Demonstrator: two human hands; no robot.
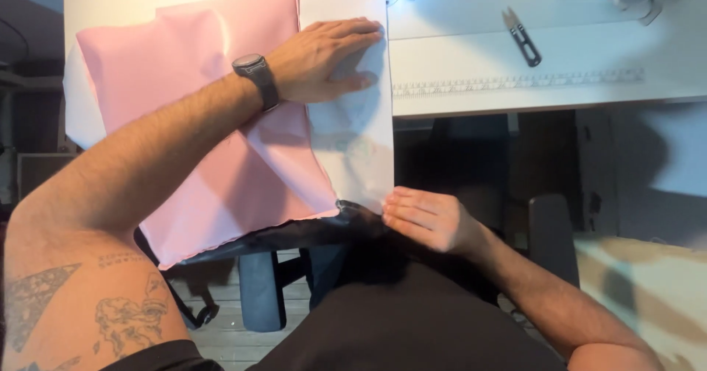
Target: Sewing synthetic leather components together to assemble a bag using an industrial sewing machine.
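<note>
Left hand (pixel 324 58): fingers (pixel 353 33) spread wide and pressed flat, palm down, on the white cloth (pixel 353 131); nothing is gripped. Right hand (pixel 427 220): fingers (pixel 401 210) drawn narrow, pinching the near lower edge of the same white cloth where it hangs off the bench (pixel 545 84).

The white cloth runs as a long strip from the left fingers down to the right fingers. Directly beside it, under the left wrist, lies the pink cloth (pixel 184 120), overlapping it along one edge. A dark cloth (pixel 294 235) shows beneath both at the near edge.

Handling judgement: both cloths appear light, thin, limp and probably smooth, so layers may slide. Hold by flat pressure on top and a pinch at the free edge.

Beyond the left fingers, to their right, thread snips (pixel 521 36) and a tape measure (pixel 515 84) lie on the bench.
</note>
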